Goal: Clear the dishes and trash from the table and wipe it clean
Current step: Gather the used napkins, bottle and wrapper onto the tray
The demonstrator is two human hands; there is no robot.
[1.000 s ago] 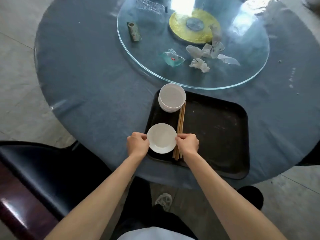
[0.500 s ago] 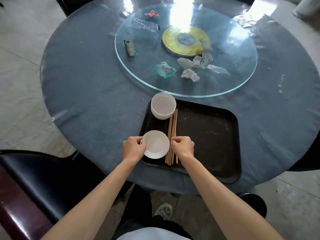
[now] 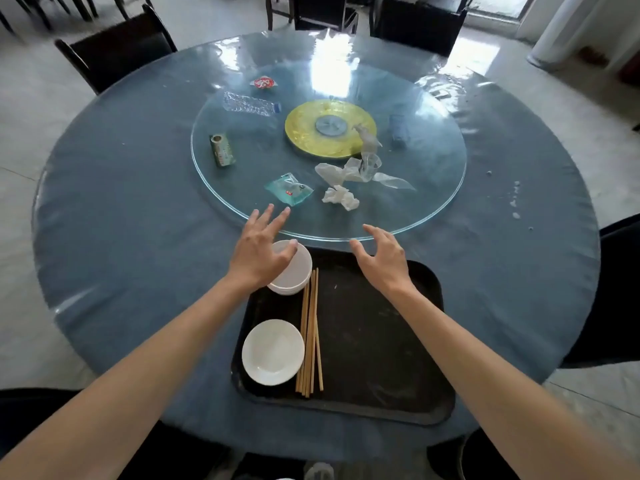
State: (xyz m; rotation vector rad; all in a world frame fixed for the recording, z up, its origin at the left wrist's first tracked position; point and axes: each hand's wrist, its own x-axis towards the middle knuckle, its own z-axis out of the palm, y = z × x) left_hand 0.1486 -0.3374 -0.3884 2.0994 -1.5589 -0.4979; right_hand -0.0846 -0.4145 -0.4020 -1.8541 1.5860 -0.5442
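Observation:
A black tray (image 3: 381, 358) lies at the near edge of the round blue table (image 3: 131, 244). On it rest a small white plate (image 3: 273, 352), a bundle of wooden chopsticks (image 3: 310, 334) and stacked white bowls (image 3: 294, 271). My left hand (image 3: 259, 247) hovers open over the bowls, fingers spread toward the glass turntable (image 3: 433, 161). My right hand (image 3: 381, 258) hangs open above the tray's far edge. Trash lies on the turntable: a teal packet (image 3: 289, 189), crumpled tissue (image 3: 341, 198), clear plastic wrap (image 3: 356, 168), a green pack (image 3: 222, 150), an empty bottle (image 3: 249, 103) and a red packet (image 3: 264, 82).
Dark chairs stand around the table: one at the far left (image 3: 117, 53), some at the back (image 3: 415, 26), one at the right (image 3: 620, 292) and one at my near left. A blue cloth-like item (image 3: 398, 129) lies on the turntable's right. White specks (image 3: 514, 202) dot the tablecloth.
Both hands let go of the small plate and chopsticks and moved forward, opening, toward the turntable. The camera tilted up, showing the whole table.

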